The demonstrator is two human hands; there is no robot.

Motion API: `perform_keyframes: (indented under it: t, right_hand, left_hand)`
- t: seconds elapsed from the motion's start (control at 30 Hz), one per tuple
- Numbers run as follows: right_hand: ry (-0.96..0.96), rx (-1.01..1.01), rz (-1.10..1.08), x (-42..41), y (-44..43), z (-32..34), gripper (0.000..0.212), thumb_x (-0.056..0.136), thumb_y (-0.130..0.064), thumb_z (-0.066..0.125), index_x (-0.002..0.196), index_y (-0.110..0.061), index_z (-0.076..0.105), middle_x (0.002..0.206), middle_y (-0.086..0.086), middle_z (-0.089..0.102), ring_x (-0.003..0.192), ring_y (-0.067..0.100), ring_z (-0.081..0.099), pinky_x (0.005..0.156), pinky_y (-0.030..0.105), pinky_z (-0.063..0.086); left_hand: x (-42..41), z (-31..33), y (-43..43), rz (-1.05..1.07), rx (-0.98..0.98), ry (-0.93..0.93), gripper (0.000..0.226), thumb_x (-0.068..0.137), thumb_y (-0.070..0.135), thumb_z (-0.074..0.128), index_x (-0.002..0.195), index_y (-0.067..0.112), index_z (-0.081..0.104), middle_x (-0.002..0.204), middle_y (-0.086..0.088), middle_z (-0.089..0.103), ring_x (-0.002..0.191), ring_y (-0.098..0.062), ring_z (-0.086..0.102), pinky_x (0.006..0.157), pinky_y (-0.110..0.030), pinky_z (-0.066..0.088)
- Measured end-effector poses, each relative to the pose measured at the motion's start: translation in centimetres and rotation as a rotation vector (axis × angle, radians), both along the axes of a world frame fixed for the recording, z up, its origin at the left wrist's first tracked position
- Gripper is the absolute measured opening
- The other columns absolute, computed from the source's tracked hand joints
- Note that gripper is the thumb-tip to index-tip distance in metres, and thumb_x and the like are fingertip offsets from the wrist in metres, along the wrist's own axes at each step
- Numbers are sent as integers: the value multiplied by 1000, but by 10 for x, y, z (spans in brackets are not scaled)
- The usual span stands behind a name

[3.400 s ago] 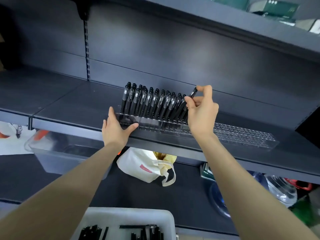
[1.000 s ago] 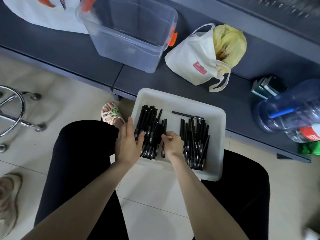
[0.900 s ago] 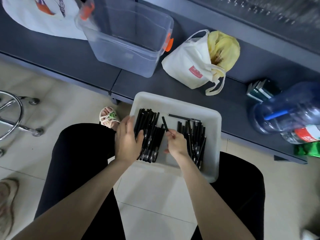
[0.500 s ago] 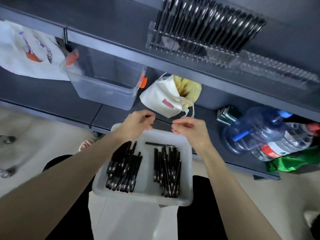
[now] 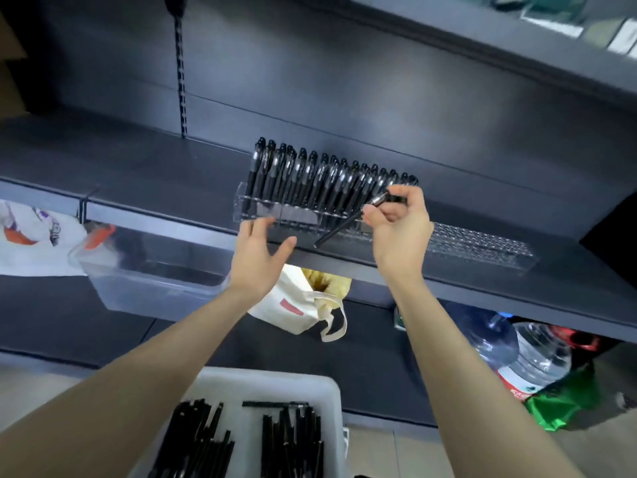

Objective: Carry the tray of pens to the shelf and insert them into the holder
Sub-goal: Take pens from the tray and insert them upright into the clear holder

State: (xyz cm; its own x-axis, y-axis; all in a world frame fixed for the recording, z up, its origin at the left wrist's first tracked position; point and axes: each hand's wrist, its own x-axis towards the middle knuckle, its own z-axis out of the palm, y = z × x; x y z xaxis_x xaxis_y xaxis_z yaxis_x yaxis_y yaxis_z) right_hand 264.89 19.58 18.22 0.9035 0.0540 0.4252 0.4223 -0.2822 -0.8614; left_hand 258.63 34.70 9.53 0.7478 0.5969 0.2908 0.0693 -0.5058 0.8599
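Pen [image 5: 348, 225] pinched in raised right hand [image 5: 400, 232]; left hand [image 5: 260, 257] spread below holder [image 5: 303, 215].

The pen [image 5: 339, 229] I pinch is glossy black plastic with a shiny silvery band; the holder [image 5: 482, 246] clear glossy plastic, the shelf [image 5: 138, 167] matt grey, the tray [image 5: 275, 379] smooth white plastic.

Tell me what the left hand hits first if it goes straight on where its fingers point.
The left hand, fingers straight, would first meet the front wall of the clear holder near its left end, below the standing pens. The hand looks almost touching it; depth is unclear.
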Motion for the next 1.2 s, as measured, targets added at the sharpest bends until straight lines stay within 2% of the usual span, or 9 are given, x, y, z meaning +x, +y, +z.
perform_keyframes:
  t: [0.1, 0.13, 0.3, 0.4, 0.57, 0.67, 0.83, 1.03, 1.2]
  right_hand:
    - [-99, -47, -49, 21, 3, 19, 29, 87, -10, 65, 114, -13, 56, 76, -7, 60, 69, -1, 53, 76, 10, 44]
    - [-134, -73, -70, 26, 4, 23, 29, 88, -10, 64, 116, -11, 56, 80, -2, 63, 68, -1, 52, 73, 7, 41]
    - [-226, -139, -115, 47, 9, 30, 28, 89, -9, 62, 116, -7, 58, 90, 10, 70, 81, 22, 64, 86, 36, 50]
    - [-246, -176, -110, 56, 11, 27, 28, 89, -9, 62, 117, -6, 58, 90, 11, 69, 84, 26, 64, 86, 37, 51]
    - [-279, -253, -96, 66, 16, 19, 30, 90, -9, 61, 120, -5, 58, 94, 13, 70, 86, 29, 65, 87, 37, 49]
    - [-282, -354, -72, 69, 19, 14, 32, 92, -11, 58, 124, -9, 59, 100, 15, 70, 92, 30, 64, 89, 33, 47]
    - [-267, -529, -15, 73, 25, 6, 33, 94, -12, 54, 127, -10, 58, 105, 20, 69, 97, 37, 64, 90, 47, 50]
    - [-264, -577, -24, 72, 25, 5, 33, 98, -14, 49, 130, -11, 55, 107, 21, 68, 98, 37, 64, 92, 46, 49]
    - [-214, -559, -41, 64, 21, 6, 37, 97, -16, 49, 134, -11, 51, 105, 21, 68, 100, 37, 62, 93, 46, 48]
  left_hand:
    - [17, 8, 15, 203, 112, -70, 72, 83, 31, 70, 138, 3, 33, 141, -15, 28, 129, -28, 28, 105, -29, 25]
    - [23, 8, 21, 231, 107, -64, 81, 80, 31, 72, 141, 1, 28, 144, -16, 24, 132, -29, 25, 109, -33, 24]
    - [49, 1, 42, 214, -42, -28, 105, 74, 35, 78, 148, 7, 10, 153, -11, 16, 140, -29, 22, 114, -45, 24]
    - [57, -8, 49, 225, -83, -31, 103, 75, 34, 77, 149, 11, 10, 152, -9, 25, 140, -27, 23, 116, -46, 21]
    - [61, -19, 55, 249, -98, -100, 95, 75, 35, 76, 148, 18, 17, 148, -6, 36, 137, -26, 30, 113, -47, 26]
    - [60, -20, 55, 238, -124, -112, 91, 76, 30, 75, 148, 19, 19, 149, -5, 36, 138, -24, 29, 113, -44, 26]
    - [58, -18, 53, 234, -136, -124, 89, 77, 28, 75, 147, 19, 21, 148, -5, 36, 138, -23, 29, 113, -41, 27]
    - [57, -18, 52, 232, -124, -115, 90, 78, 28, 74, 148, 18, 19, 148, -6, 37, 138, -24, 29, 113, -42, 27]
    - [51, -15, 52, 188, -141, -70, 98, 81, 24, 72, 150, 17, 3, 154, -5, 23, 142, -23, 20, 116, -40, 22]
